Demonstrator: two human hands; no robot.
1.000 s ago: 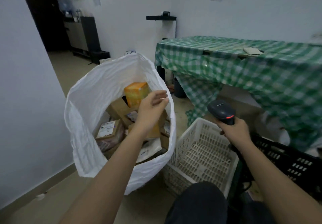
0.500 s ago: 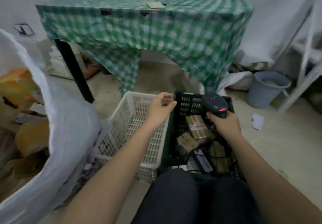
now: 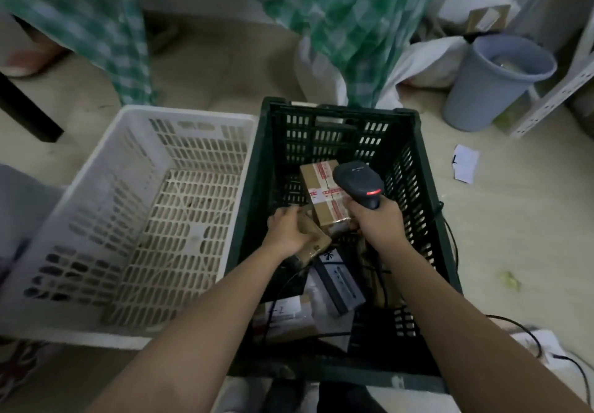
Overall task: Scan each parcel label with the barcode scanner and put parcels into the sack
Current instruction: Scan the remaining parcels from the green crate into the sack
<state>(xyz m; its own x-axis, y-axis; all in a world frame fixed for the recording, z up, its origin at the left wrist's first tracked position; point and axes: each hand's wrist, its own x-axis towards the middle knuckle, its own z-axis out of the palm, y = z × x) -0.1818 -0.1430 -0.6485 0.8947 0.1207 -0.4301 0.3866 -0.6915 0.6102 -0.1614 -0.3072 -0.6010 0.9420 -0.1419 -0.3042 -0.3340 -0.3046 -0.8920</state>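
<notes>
Floor is pale tan, smooth w/ a few scuffs, dimly lit. Two crates sit on it side by side, touching: white slotted crate (image 3: 80, 219) on the left, dark green crate (image 3: 414, 161) on the right. Both hands are down inside the green one. Left hand (image 3: 286, 231) has fingers curled round a small brown parcel (image 3: 313, 240), gripping it low in the crate. Right hand (image 3: 379, 221) is clamped on the handle of the black barcode scanner (image 3: 358, 182), head pointing away from the person, red light lit on top; its cable (image 3: 448, 235) runs over the crate's right wall & along the floor. Just beyond the left hand, partly under the scanner, lies a cardboard box w/ red-printed tape (image 3: 324, 194). More parcels nearer the person: a grey-and-black flat pack (image 3: 337, 284) & a brown one w/ a white label (image 3: 283, 314). Sack not in view. Room: green-checked tablecloth (image 3: 337, 10) hangs down behind the crates, black table leg (image 3: 25, 113) far left, grey plastic bin (image 3: 495, 81) at right beside a white slotted metal rack (image 3: 559, 91), white cloth or bag (image 3: 424, 62) heaped by the bin. A white paper scrap (image 3: 466, 168) lies on the floor right of the green crate.
</notes>
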